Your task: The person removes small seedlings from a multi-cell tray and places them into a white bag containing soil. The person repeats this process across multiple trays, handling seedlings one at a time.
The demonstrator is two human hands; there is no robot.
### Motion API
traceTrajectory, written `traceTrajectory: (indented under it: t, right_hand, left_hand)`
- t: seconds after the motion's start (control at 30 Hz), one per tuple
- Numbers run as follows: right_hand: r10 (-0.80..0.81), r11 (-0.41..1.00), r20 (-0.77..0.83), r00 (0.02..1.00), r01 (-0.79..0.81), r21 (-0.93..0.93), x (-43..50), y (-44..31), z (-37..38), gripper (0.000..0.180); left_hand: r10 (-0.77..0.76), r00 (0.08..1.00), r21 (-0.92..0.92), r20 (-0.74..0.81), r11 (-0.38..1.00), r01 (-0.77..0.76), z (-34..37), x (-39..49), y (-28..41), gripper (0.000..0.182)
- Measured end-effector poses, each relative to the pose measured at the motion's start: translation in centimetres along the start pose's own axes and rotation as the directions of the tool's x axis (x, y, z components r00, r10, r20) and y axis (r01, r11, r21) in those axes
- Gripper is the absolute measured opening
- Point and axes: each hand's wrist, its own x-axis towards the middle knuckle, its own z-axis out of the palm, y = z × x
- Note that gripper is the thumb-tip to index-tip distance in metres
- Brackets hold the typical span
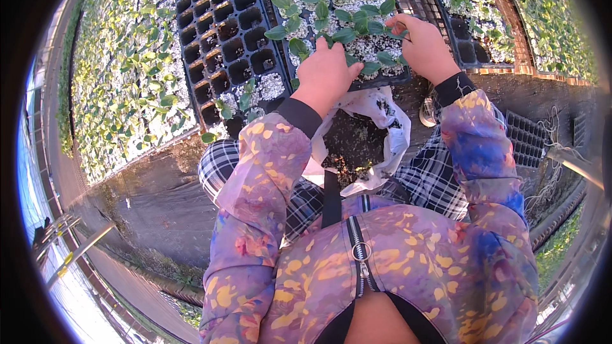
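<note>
A black plug tray of broad-leaved seedlings [358, 24] in white granular medium lies before me. Over its near left part is my left hand [327, 69], thumb and fingers apart among the leaves, with no object seen in its grasp. At the tray's right edge my right hand [425, 48] curls its fingers around a seedling leaf; whether they pinch it is unclear. Just below the tray, a white plastic bag [399, 141] stands open between my knees, its rim rolled outward. Dark soil-like material [356, 145] lies inside it.
To the left stands a second black plug tray [229, 33], mostly empty cells, a few seedlings at its near end. Dense seedling beds [124, 81] extend farther left and right. An empty plug tray [523, 138] and tangled string [550, 153] lie at right on dark ground sheeting [153, 220].
</note>
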Motion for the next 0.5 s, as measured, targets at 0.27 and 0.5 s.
traceTrajectory:
  t: [0.27,0.5]
  right_hand:
    - [0.086,0.974,0.016,0.996,-0.088,0.209,2.7,1.2,-2.3,0.025]
    - [0.155,0.924,0.003,0.988,-0.146,0.354,3.6,2.0,-2.6,0.023]
  left_hand:
    - [-0.041,0.996,-0.007,-0.074,0.999,0.041,0.2,1.0,1.2,0.073]
    - [-0.029,0.999,-0.044,-0.042,0.999,0.027,-1.5,1.8,0.9,0.062]
